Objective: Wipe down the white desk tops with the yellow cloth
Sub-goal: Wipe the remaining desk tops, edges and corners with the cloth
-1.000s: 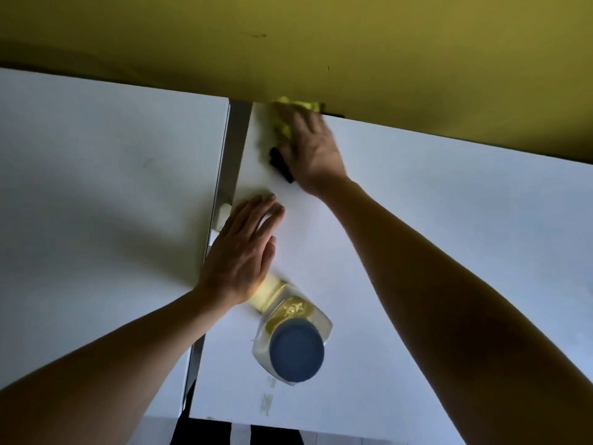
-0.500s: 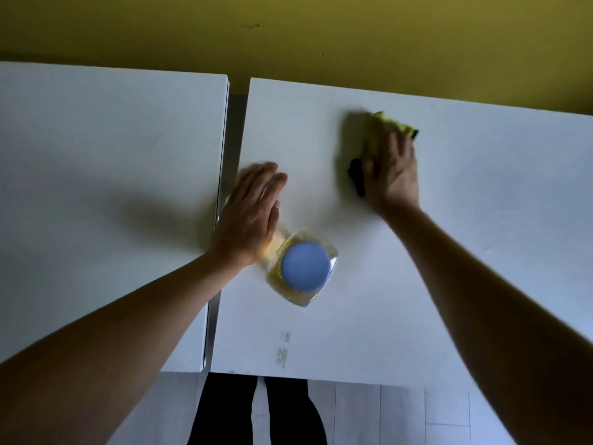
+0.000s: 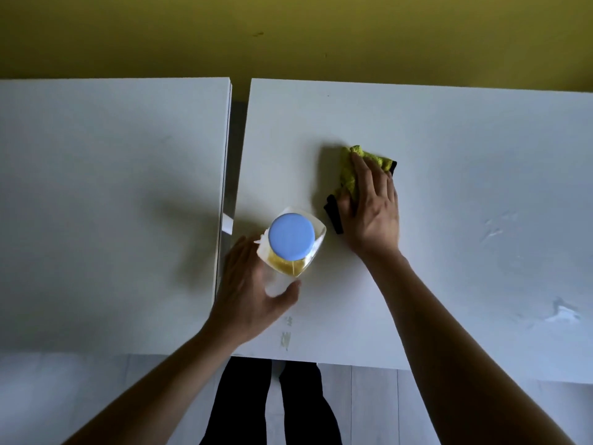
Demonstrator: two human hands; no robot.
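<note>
Mustard-yellow wall (image 3: pixel 288 33) backs two smooth white desk tops: left one (image 3: pixel 112 187), right one (image 3: pixel 449 252), a narrow gap between. On the right top, the right hand (image 3: pixel 372 210) presses flat on the nubbly, black-edged yellow cloth (image 3: pixel 349 175), unwiped smears lying further right. Left hand (image 3: pixel 253 293) curls round the clear, blue-lidded jar of amber liquid (image 3: pixel 290 242), just left of the cloth.

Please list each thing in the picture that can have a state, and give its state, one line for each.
yellow cloth: bunched, pressed flat on the right desk top by the right hand.
bottle: upright on the right desk top, blue cap on, yellow liquid inside.
left hand: fingers around the bottle's side.
left desk top: bare, nothing on it.
</note>
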